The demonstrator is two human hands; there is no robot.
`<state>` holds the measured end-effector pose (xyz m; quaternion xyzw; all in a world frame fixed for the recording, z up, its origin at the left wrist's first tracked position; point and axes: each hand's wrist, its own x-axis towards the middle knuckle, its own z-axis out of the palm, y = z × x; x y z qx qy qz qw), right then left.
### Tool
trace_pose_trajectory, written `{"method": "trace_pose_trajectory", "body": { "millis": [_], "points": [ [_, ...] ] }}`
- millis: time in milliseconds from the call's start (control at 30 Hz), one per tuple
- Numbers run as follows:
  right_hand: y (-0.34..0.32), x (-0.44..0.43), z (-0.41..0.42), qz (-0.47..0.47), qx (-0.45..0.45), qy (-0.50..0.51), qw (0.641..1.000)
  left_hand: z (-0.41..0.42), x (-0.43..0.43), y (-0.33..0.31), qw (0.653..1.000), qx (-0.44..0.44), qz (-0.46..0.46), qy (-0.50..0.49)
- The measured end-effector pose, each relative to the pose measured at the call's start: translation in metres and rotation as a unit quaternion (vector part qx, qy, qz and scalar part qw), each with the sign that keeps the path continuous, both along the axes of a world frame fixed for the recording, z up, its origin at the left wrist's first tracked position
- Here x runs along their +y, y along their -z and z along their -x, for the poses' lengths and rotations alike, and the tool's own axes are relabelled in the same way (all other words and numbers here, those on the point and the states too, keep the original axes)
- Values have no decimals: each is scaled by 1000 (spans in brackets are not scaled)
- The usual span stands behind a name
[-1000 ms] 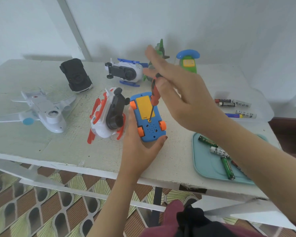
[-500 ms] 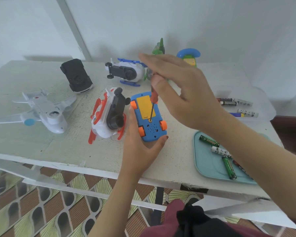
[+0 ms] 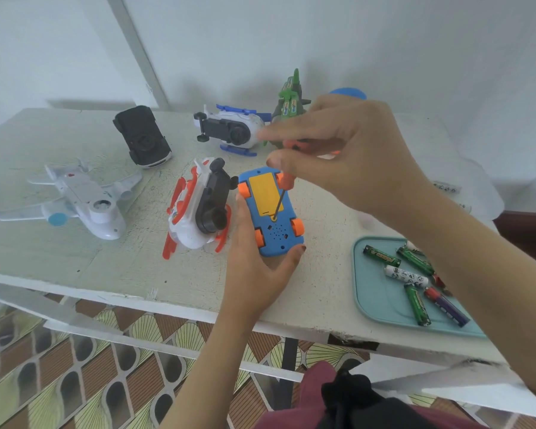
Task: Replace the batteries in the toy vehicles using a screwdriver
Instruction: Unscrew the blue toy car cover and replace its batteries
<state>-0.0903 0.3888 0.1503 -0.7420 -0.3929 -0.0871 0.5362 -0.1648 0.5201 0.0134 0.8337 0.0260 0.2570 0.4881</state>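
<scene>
Progress looks early: the blue toy car (image 3: pixel 271 212) lies belly-up at the centre of the frame with its yellow battery cover (image 3: pixel 264 193) closed. The tip of the screwdriver (image 3: pixel 279 203) sits at the screw just below that cover. The left hand (image 3: pixel 257 270) cradles the car's lower end, thumb and fingers curled round its sides. The right hand (image 3: pixel 353 156), right of centre, pinches the orange handle between thumb and fingertips, the other fingers loosely fanned. Whether the screw is coming out or going in cannot be told.

Loose batteries (image 3: pixel 407 275) wait on the teal tray (image 3: pixel 375 298) at lower right. To the left and above lie a white plane (image 3: pixel 84 202), a black car (image 3: pixel 143 136), a white-and-orange vehicle (image 3: pixel 195 212), a white-and-blue helicopter (image 3: pixel 229 130) and a green toy (image 3: pixel 290 97). Nothing shows whether any of them has fresh cells, so most of the job probably remains.
</scene>
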Motion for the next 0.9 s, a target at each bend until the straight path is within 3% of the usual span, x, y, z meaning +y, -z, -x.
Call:
{"method": "trace_pose_trajectory", "body": {
  "millis": [167, 367, 567, 900],
  "points": [
    [6, -1, 0, 50, -80, 42, 995, 0, 0, -1, 999, -15, 51, 4],
    [8, -12, 6, 35, 0, 13, 999, 2, 3, 2, 1000, -2, 6, 7],
    [11, -20, 10, 26, -6, 15, 1000, -2, -4, 4, 997, 10, -48, -66],
    [17, -21, 9, 43, -108, 71, 991, -10, -21, -2, 995, 25, 63, -68]
  ]
}}
